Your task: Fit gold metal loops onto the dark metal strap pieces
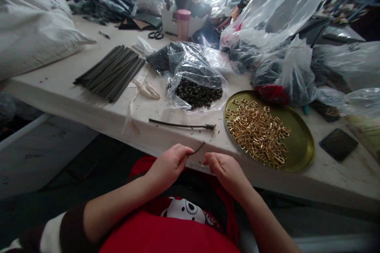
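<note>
L hand (169,166) and R hand (226,170) at worktop (89,102) edge — we work a thin dark strip (198,149).
L grip pinches its end tight; R grip curled closed – can't tell on what.

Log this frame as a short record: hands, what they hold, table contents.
left hand: pinches thin dark strip
right hand: fingers curled, beside strip's tip; contents hidden
table: second strip with metal end
tray: gold buckles
elsewhere: bag of dark bits, strip stack, phone
</note>
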`<act>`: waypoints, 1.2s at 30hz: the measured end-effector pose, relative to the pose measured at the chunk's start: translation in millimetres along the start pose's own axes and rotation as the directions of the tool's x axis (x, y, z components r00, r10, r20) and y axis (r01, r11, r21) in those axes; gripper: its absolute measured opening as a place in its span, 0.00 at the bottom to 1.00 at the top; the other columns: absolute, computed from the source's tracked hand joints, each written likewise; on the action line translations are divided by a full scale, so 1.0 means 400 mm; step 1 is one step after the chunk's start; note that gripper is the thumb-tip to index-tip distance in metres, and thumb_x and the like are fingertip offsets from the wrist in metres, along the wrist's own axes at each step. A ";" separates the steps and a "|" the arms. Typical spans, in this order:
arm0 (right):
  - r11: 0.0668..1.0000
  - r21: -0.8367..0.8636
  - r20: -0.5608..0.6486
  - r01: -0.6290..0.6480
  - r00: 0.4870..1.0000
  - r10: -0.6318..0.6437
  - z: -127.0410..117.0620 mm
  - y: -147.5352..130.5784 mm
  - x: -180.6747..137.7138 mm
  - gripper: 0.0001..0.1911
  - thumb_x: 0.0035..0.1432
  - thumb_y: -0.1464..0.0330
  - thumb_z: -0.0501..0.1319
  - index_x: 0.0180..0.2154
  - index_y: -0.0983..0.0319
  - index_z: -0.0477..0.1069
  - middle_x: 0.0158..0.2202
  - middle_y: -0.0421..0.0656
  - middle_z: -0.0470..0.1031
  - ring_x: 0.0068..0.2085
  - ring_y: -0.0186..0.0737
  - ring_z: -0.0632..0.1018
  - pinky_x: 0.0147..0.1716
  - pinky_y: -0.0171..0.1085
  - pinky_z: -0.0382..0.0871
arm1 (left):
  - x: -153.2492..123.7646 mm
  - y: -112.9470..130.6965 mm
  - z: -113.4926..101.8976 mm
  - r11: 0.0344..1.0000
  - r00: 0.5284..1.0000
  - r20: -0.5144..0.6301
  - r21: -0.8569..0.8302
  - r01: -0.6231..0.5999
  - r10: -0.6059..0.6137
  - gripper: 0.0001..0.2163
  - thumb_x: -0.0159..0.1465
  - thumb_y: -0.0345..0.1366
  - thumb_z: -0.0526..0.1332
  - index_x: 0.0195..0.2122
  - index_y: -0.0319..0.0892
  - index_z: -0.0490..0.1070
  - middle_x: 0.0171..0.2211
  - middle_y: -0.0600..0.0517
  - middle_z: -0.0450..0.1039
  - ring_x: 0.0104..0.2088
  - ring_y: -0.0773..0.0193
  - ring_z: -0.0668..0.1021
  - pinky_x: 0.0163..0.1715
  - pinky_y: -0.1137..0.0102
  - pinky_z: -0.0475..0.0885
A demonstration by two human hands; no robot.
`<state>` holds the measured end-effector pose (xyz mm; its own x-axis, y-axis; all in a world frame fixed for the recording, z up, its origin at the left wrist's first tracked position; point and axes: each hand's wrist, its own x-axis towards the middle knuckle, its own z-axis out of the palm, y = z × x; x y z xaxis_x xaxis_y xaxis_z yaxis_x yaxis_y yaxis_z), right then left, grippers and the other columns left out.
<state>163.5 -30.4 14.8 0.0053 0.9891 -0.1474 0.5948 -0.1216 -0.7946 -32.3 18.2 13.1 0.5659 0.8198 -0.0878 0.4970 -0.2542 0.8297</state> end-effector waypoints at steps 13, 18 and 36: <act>0.754 0.648 -0.003 -0.109 0.989 0.145 0.031 -0.003 0.106 0.12 0.53 0.60 0.57 0.35 0.61 0.65 0.21 0.36 0.67 0.23 0.32 0.69 0.24 0.32 0.65 | 0.120 0.032 -0.042 0.738 0.860 0.436 -0.483 0.472 -0.265 0.04 0.56 0.34 0.53 0.29 0.40 0.64 0.17 0.59 0.62 0.16 0.72 0.65 0.16 0.78 0.58; 0.964 0.260 -0.222 0.050 0.975 0.009 -0.051 0.020 0.235 0.12 0.57 0.61 0.52 0.38 0.62 0.66 0.27 0.42 0.71 0.28 0.37 0.72 0.28 0.37 0.66 | 0.184 0.030 -0.057 0.505 0.797 0.465 -0.617 0.604 -0.385 0.03 0.52 0.32 0.55 0.26 0.41 0.61 0.14 0.61 0.61 0.13 0.75 0.62 0.12 0.80 0.54; 0.808 -0.577 -0.146 0.118 0.959 -0.244 -0.098 0.094 0.526 0.09 0.54 0.72 0.53 0.36 0.62 0.71 0.33 0.47 0.75 0.34 0.43 0.74 0.33 0.37 0.63 | 0.233 -0.012 -0.080 0.327 0.772 0.444 -0.723 0.609 -0.455 0.03 0.52 0.30 0.54 0.27 0.40 0.60 0.19 0.60 0.63 0.15 0.78 0.62 0.11 0.82 0.51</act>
<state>218.4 176.2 -22.9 -0.0231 0.9900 0.1388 0.9451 0.0669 -0.3199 -2.8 112.1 18.5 0.5028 0.5207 -0.6900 0.0311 0.7868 0.6164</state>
